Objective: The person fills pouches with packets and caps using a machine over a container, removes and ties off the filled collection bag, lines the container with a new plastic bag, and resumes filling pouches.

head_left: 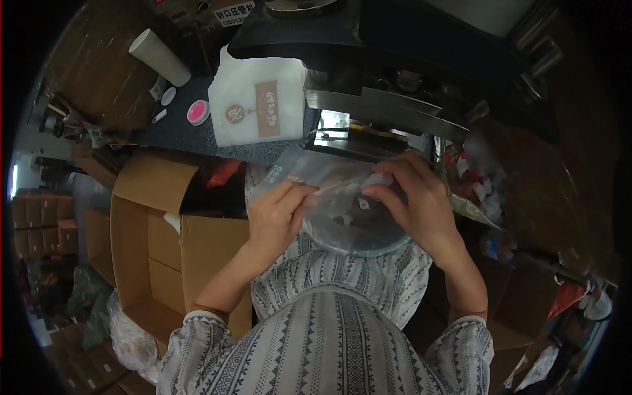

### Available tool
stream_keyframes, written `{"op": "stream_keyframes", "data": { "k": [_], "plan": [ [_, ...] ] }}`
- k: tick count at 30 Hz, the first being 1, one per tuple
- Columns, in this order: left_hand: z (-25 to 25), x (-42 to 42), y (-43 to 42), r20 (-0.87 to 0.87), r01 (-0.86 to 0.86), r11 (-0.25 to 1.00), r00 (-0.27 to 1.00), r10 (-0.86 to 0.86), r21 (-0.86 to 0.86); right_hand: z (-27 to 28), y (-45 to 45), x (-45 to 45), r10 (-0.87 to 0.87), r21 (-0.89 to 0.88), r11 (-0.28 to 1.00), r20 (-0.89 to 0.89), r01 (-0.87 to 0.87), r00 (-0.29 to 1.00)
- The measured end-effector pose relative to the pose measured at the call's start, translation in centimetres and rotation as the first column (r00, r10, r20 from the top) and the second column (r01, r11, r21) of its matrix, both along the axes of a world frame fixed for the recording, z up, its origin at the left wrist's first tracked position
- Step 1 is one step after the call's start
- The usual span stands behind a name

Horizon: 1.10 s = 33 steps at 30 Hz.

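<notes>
My left hand point(278, 214) is closed in a pinch on the edge of a clear plastic bag point(299, 168) with some faint print. My right hand point(421, 204) also has its fingers pinched, beside a small whitish piece point(376, 180) at the bag's other side; whether that piece belongs to the bag I cannot tell. Below both hands a round, shallow container point(362, 247) sits at my lap, partly covered by the plastic. A few small pale bits show in it, too unclear to name.
A black machine point(289, 41) with a metal bar point(388, 108) stands in front of me. Left of it lie a stack of printed white bags point(230, 85), a pink-filled jar point(197, 112) and a white roll point(160, 58). An open cardboard box point(148, 263) stands at my left.
</notes>
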<state>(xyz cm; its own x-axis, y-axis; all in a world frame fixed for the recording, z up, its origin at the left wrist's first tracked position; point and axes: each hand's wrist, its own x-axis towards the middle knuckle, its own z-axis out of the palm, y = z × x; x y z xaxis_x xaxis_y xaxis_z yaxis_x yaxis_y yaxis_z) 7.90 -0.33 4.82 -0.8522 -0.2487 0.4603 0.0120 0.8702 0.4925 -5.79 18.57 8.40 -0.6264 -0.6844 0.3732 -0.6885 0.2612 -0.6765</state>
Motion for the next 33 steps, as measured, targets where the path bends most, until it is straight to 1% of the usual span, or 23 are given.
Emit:
{"op": "stream_keyframes", "data": {
  "k": [2, 3, 5, 6, 7, 8, 9, 11, 12, 14, 16, 18, 19, 20, 21, 22, 24, 25, 26, 27, 28, 29, 33],
  "plan": [
    [-0.7, -0.2, 0.6, 0.147, 0.126, 0.985, 0.979, -0.142, 0.115, -0.3, 0.0, -0.2, 0.065, -0.034, 0.998, 0.086, -0.062, 0.994],
    [-1.2, -0.5, 1.1, 0.147, 0.126, 0.985, 0.979, -0.142, 0.117, -0.8, 0.1, -0.5, 0.025, -0.015, 1.000, 0.118, -0.024, 0.993],
    [-2.4, -1.9, 2.0, 0.186, 0.202, 0.922, 0.944, -0.274, 0.331, -1.2, 0.5, -1.1, -0.012, 0.005, 1.000, 0.143, 0.011, 0.990],
    [-2.9, -2.7, 2.2, 0.183, 0.201, 0.922, 0.945, -0.272, 0.331, -1.3, 0.8, -1.4, -0.112, -0.008, 0.993, 0.124, 0.114, 0.986],
    [-3.5, -3.7, 2.4, 0.303, 0.058, 0.805, 0.908, -0.288, 0.590, -1.4, 1.2, -1.7, -0.212, -0.023, 0.976, 0.108, 0.215, 0.971],
    [-3.8, -4.6, 2.4, 0.405, -0.124, 0.619, 0.850, -0.337, 0.775, -1.4, 1.9, -2.1, -0.211, -0.021, 0.977, 0.106, 0.214, 0.972],
    [-3.8, -5.7, 2.2, 0.405, -0.125, 0.618, 0.850, -0.337, 0.776, -1.4, 2.8, -2.4, -0.242, 0.020, 0.970, 0.089, 0.242, 0.966],
    [-3.6, -7.5, 2.0, 0.329, -0.179, 0.390, 0.873, -0.360, 0.903, -1.0, 4.3, -2.7, -0.331, 0.200, 0.928, 0.055, 0.314, 0.942],
    [-3.0, -7.9, 2.6, 0.306, -0.234, 0.239, 0.891, -0.336, 0.942, -1.2, 4.9, -3.1, -0.331, 0.201, 0.928, 0.054, 0.315, 0.942],
    [-4.0, -7.9, 2.4, 0.285, -0.192, 0.277, 0.891, -0.353, 0.942, -2.1, 6.2, -4.4, -0.484, 0.220, 0.796, -0.329, 0.564, 0.811],
    [-3.9, -7.5, 1.7, 0.272, -0.156, 0.315, 0.888, -0.370, 0.936, -6.3, 8.7, -7.1, -0.415, 0.269, 0.823, -0.315, 0.500, 0.854],
    [-2.1, -7.2, -0.6, 0.210, -0.123, 0.723, 0.977, -0.031, 0.680, -7.0, 8.9, -8.0, -0.345, 0.307, 0.846, -0.308, 0.436, 0.886],
    [-2.7, -7.2, -2.8, 0.097, -0.228, 0.962, 0.972, 0.216, 0.147, -6.2, 8.7, -7.7, -0.436, 0.368, 0.797, -0.200, 0.480, 0.877],
    [-4.1, -6.8, -5.2, -0.130, -0.367, 0.832, 0.929, 0.345, -0.415, -5.4, 8.4, -7.1, -0.527, 0.437, 0.741, -0.093, 0.510, 0.845],
    [-6.1, -5.7, -6.4, 0.100, -0.291, 0.853, 0.925, 0.367, -0.433, -4.6, 8.3, -6.4, -0.526, 0.436, 0.742, -0.092, 0.509, 0.845],
    [-6.7, -4.7, -6.3, 0.096, -0.296, 0.850, 0.924, 0.371, -0.435, -3.6, 8.2, -5.6, -0.554, 0.405, 0.745, -0.069, 0.531, 0.830],
    [-6.7, -2.6, -5.8, 0.217, -0.115, 0.939, 0.957, 0.192, -0.324, -1.5, 7.4, -4.8, -0.587, 0.367, 0.745, -0.037, 0.557, 0.809],
    [-6.0, -2.0, -6.2, 0.118, -0.168, 0.930, 0.969, 0.217, -0.326, -0.2, 7.1, -4.3, -0.568, 0.335, 0.800, 0.151, 0.498, 0.809],
    [-5.9, -1.2, -6.7, 0.126, -0.248, 0.938, 0.950, 0.284, -0.243, 0.4, 6.8, -3.9, -0.522, 0.291, 0.849, 0.328, 0.442, 0.787],
    [-5.5, -0.7, -6.8, 0.138, -0.328, 0.931, 0.927, 0.350, -0.159, 0.5, 6.2, -3.4, -0.523, 0.297, 0.847, 0.326, 0.440, 0.787],
    [-5.0, -0.7, -6.4, -0.036, -0.322, 0.935, 0.947, 0.321, -0.151, 0.4, 5.4, -2.9, -0.358, 0.194, 0.931, 0.304, 0.310, 0.883],
    [-4.1, -0.6, -5.6, -0.038, -0.324, 0.934, 0.946, 0.322, -0.151, 0.4, 4.4, -2.3, -0.180, 0.092, 0.983, 0.262, 0.162, 0.948],
    [-0.6, 0.1, -3.0, -0.025, -0.242, 0.968, 0.970, 0.241, -0.064, -0.1, -0.1, -0.6, 0.014, -0.027, 1.000, 0.110, -0.011, 0.994]
  ]
}}
